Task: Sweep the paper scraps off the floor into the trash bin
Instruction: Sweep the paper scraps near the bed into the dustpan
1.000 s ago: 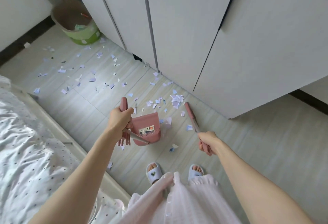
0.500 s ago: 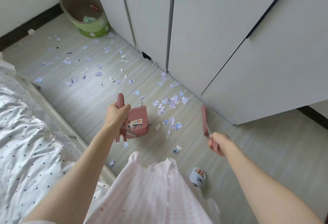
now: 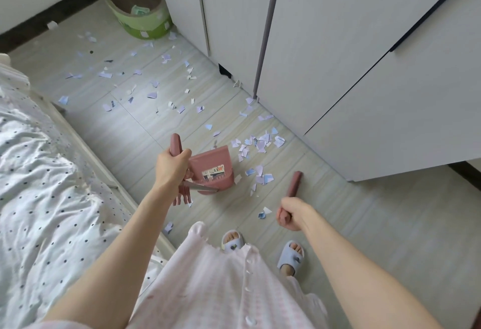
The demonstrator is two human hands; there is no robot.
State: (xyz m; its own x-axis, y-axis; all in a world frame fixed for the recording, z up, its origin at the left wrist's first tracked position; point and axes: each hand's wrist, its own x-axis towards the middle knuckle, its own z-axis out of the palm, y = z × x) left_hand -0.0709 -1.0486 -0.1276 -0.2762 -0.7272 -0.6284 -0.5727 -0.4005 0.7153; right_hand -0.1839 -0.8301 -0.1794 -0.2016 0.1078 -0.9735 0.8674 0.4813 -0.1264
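left hand (image 3: 170, 164) grips a pink dustpan (image 3: 210, 172), right hand (image 3: 287, 215) fists a broom handle (image 3: 294, 184); paper scraps (image 3: 256, 143) lie just beyond the dustpan, far from the trash bin (image 3: 135, 8), so careless sweeps may scatter them.

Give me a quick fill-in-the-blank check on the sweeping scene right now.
1. The left hand grips the pink ____.
2. The trash bin stands beside the white ____.
3. The right hand holds the pink broom handle, and the densest paper scraps lie on the ____.

Missing: dustpan; wardrobe; floor
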